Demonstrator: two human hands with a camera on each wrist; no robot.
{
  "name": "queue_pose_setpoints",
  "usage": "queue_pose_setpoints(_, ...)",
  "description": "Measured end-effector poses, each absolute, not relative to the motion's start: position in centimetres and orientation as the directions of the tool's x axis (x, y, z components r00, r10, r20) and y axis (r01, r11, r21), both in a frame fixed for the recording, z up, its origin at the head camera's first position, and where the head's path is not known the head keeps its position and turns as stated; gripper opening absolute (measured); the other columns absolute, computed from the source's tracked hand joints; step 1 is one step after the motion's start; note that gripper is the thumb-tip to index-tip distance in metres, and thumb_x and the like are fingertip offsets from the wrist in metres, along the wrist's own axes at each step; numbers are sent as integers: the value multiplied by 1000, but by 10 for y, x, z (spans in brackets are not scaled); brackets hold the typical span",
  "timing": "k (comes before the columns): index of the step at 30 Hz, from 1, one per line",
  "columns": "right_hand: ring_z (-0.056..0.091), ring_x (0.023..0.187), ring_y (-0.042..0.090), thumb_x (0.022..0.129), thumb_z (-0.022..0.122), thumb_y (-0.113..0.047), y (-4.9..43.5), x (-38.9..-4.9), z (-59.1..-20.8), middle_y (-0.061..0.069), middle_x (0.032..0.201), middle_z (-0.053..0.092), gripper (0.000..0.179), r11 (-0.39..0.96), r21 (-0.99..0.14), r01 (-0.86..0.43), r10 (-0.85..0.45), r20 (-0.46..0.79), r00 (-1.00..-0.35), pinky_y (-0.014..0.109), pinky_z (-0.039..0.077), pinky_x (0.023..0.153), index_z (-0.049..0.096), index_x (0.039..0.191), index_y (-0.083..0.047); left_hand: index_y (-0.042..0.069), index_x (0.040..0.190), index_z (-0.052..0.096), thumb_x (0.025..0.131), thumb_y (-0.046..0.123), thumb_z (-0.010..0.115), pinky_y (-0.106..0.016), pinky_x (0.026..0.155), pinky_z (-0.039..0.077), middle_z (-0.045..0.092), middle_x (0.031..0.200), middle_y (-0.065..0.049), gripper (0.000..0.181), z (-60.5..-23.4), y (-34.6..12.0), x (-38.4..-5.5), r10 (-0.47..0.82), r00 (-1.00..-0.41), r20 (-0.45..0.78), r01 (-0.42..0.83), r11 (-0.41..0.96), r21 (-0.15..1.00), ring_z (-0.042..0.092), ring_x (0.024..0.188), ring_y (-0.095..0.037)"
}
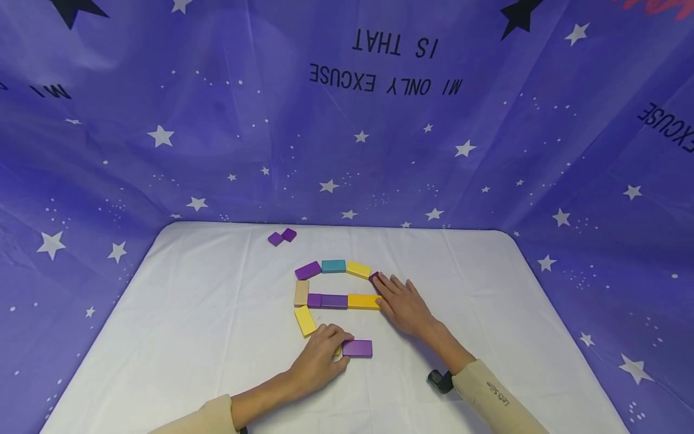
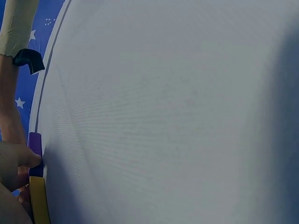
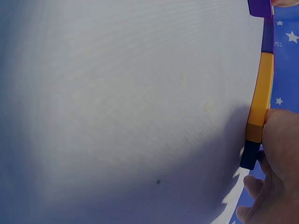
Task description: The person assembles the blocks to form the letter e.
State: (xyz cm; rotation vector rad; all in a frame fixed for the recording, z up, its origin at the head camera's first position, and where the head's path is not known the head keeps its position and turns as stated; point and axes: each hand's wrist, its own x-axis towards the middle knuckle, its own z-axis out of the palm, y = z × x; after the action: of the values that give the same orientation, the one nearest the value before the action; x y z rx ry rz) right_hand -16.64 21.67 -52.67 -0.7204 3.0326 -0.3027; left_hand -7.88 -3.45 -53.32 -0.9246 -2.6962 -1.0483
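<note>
Wooden blocks form a rounded outline with a bar across it. At its lower end my left hand (image 1: 321, 360) pinches the left end of a purple block (image 1: 357, 348) between thumb and fingers. A mostly hidden yellow block (image 2: 39, 199) lies under that hand, end to end with the purple one. On the right side, my right hand (image 1: 408, 308) lies with fairly straight fingers against a dark purple block (image 1: 374, 276), largely covered. Its thumb touches the right end of an orange-yellow block (image 1: 363, 302) in the crossbar.
Along the top run a purple block (image 1: 308, 270), a teal block (image 1: 333, 266) and a yellow block (image 1: 359, 269). A tan block (image 1: 301, 293) and another yellow block (image 1: 305, 321) make the left side. Two small purple blocks (image 1: 282, 237) lie farther back on the white cloth (image 1: 217, 337).
</note>
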Motion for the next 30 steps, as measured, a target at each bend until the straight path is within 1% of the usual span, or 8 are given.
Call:
queue_pose_setpoints(10, 33, 143, 37, 105, 48, -37, 217, -168, -525, 8, 158, 35, 56, 871, -188, -455, -455, 41, -889, 64, 21, 112, 37, 155, -14, 6, 111, 71, 81, 9, 80, -28, 77, 45, 62, 102, 2, 32, -533, -35, -80, 505, -813, 289, 568, 579, 585, 48, 89, -13)
queue_pose_setpoints(16, 31, 144, 36, 106, 46, -38, 218, -168, -525, 6, 159, 33, 56, 873, -193, -449, -453, 26, -891, 64, 20, 113, 35, 156, -15, 6, 111, 71, 80, 9, 80, -28, 77, 45, 62, 102, 2, 32, -532, -35, -81, 505, -815, 285, 565, 583, 583, 49, 89, -12)
queue_pose_setpoints(21, 30, 144, 37, 106, 45, -37, 218, -168, -526, 7, 159, 33, 56, 873, -189, -450, -455, 20, -890, 64, 19, 113, 35, 156, -15, 6, 112, 71, 80, 13, 81, -29, 78, 46, 64, 103, 1, 35, -530, -35, -81, 509, -819, 265, 556, 588, 588, 50, 90, -13)
queue_pose_setpoints(26, 30, 144, 37, 106, 46, -37, 217, -167, -524, 8, 159, 32, 56, 873, -191, -449, -455, 15, -890, 63, 19, 113, 35, 156, -14, 5, 117, 68, 83, 15, 79, -30, 82, 48, 64, 107, -1, 38, -524, -36, -83, 517, -832, 200, 514, 587, 625, 51, 94, -13)
queue_pose_setpoints(30, 31, 144, 37, 106, 47, -37, 217, -167, -523, 8, 159, 33, 57, 872, -198, -449, -455, 17, -891, 64, 20, 113, 36, 156, -14, 3, 122, 66, 85, 16, 76, -32, 87, 50, 64, 112, -3, 40, -517, -38, -87, 510, -847, 149, 457, 557, 694, 56, 99, -16)
